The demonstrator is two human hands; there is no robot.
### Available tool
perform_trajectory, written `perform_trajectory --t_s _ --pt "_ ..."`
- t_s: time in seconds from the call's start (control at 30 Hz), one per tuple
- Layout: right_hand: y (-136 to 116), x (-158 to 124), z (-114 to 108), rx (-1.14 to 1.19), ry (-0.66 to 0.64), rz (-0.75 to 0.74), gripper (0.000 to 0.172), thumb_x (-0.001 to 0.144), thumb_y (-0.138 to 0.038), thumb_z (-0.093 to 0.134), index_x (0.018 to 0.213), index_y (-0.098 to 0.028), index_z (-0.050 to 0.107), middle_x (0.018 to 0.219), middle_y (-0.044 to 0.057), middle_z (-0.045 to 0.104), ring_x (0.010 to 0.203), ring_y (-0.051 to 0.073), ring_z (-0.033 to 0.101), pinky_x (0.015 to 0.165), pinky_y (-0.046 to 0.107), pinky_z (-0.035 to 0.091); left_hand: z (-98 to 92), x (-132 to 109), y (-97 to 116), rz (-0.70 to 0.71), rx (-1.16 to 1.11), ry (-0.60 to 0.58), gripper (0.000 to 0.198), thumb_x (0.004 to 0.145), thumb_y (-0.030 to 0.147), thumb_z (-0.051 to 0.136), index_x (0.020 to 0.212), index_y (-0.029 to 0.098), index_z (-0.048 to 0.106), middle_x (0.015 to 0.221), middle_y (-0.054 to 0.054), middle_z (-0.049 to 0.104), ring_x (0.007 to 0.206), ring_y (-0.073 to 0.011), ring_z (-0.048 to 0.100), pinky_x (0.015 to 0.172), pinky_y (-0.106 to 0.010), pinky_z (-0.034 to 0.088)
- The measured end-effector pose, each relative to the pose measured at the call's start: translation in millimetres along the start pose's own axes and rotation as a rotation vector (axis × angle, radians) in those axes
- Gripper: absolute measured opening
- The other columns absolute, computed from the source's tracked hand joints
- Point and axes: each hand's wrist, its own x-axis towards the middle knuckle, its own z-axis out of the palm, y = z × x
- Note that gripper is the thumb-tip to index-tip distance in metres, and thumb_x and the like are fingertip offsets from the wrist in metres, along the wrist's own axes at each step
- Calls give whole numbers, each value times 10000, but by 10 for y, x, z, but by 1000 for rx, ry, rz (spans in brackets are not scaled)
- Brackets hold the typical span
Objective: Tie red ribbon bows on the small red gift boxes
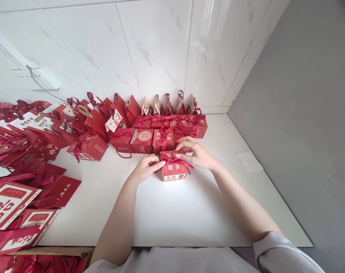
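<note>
Centre frame, on the white table (189, 216), I've got a small red box (174, 172) with a red ribbon (176, 160) across its top. Left hand (146, 169) sits at the box's left side, thumb and forefinger pinched on the ribbon end. Right hand (197, 153) lies curled over the far right top edge, touching it; can't tell if it actually grasps. Just behind: a row of red gift boxes (158, 138). Lower left: flat red bags (16, 206).
</note>
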Motion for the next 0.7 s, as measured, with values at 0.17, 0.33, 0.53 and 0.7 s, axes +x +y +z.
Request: perform_trajectory --t_s 0.17,0.33,0.53,0.7 --pt "-75 -10 215 -145 9 -73 106 835 -317 736 886 -236 689 1376 82 553 1273 301 499 1063 510 396 31 7 25 23 -105 -45 375 874 403 629 622 171 474 727 21 453 696 -130 444 672 -273 343" --pt "-46 1 225 -122 -16 -35 74 833 -270 733 818 -212 689 1374 108 574 1273 302 519 1058 512 413 11 1 24 16 -203 -80 380 861 353 638 603 167 430 760 15 464 700 -125 430 667 -272 334" --pt "-68 12 161 -52 -56 16 59 825 -253 735 813 -203 706 1362 125 584 1293 290 531 1081 485 395 -39 -17 29 -18 -242 -124 384 829 343 663 579 163 433 846 -8 523 753 -137 482 702 -279 375" --pt "-69 11 83 33 -106 24 117 856 -329 702 899 -220 702 1330 101 592 1236 261 565 1049 434 409 -111 -53 52 -70 -179 -180 354 822 390 670 612 165 495 838 -15 557 787 -157 519 732 -288 410"
